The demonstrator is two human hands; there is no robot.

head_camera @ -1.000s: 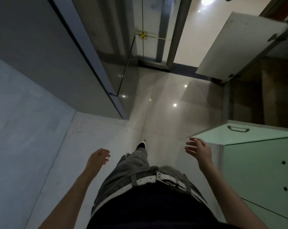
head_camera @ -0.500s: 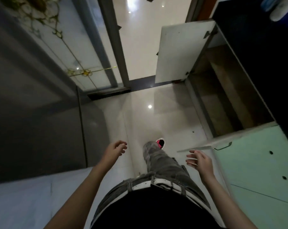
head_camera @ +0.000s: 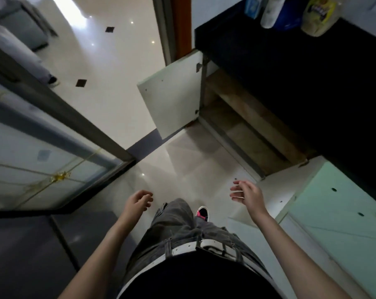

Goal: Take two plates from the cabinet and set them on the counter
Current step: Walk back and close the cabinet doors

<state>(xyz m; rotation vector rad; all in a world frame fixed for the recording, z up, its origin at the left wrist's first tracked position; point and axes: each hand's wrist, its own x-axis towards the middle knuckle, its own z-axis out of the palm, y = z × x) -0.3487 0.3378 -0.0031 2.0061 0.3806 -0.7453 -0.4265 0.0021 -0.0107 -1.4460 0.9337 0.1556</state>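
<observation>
Below the head camera, one view only:
Person: stands on the pale tiled floor [head_camera: 122,104], grey trousers, white belt [head_camera: 206,247], one pink-and-black shoe [head_camera: 202,213] forward.
Left hand [head_camera: 138,201]: held out over the floor at waist height, fingers curled loosely inward, grip slack and holding nothing.
Right hand [head_camera: 248,195]: raised a little higher, fingers spread and slightly bent, grip wide and holding nothing, near the pale green door [head_camera: 338,210] at the right.
Cabinet [head_camera: 247,126]: low, under the dark surface [head_camera: 301,83], just ahead and right of the right hand; its white door [head_camera: 172,98] swung wide open toward the doorway.
Cabinet inside: brownish shelves in shadow; plates, if any sit there, are too dim to make out.
Surface: black top, bare where it shows, with a yellow-labelled bottle [head_camera: 318,14] and a blue pack [head_camera: 288,14] at its far end.
Left side: a glass panel [head_camera: 38,160] with gold trim, in a dark frame.
</observation>
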